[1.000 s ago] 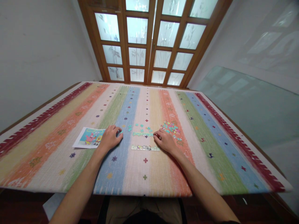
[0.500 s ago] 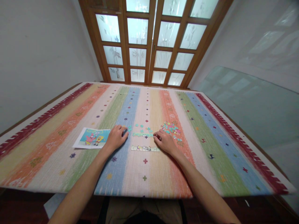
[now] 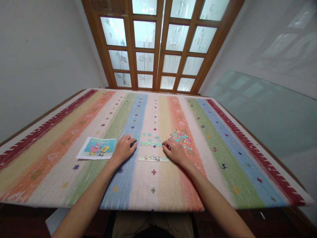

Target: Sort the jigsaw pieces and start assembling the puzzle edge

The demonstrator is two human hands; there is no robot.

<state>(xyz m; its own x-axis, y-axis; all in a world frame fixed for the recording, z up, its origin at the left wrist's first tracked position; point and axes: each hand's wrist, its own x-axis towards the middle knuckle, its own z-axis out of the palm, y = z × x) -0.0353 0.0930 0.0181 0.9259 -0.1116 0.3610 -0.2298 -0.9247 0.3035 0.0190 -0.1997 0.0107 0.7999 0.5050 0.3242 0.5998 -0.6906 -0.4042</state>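
My left hand (image 3: 125, 147) rests on the cloth, fingers loosely bent and thumb apart from them, with nothing seen in it. Just past its fingertips lie loose teal jigsaw puzzle pieces (image 3: 137, 136). A narrow joined strip of teal pieces (image 3: 150, 144) stretches between the two hands. At that strip's right end, my right hand (image 3: 172, 149) has thumb and fingers pinched together on a puzzle piece, which they mostly cover. Nearer to me lies a second joined strip (image 3: 153, 158), pale with multicoloured parts. Several more teal pieces (image 3: 150, 135) are scattered beyond the first strip.
Beyond my right hand is a heap of mixed puzzle pieces (image 3: 180, 136). A printed cartoon picture (image 3: 99, 148) lies left of my left hand. The striped tablecloth (image 3: 153, 181) covers the table, and a glass-paned wooden door (image 3: 158, 49) stands behind it.
The view has shifted very slightly. My left hand's fingers have moved a little; the right hand stays at the strip's right end. The strips and loose pieces look unchanged.
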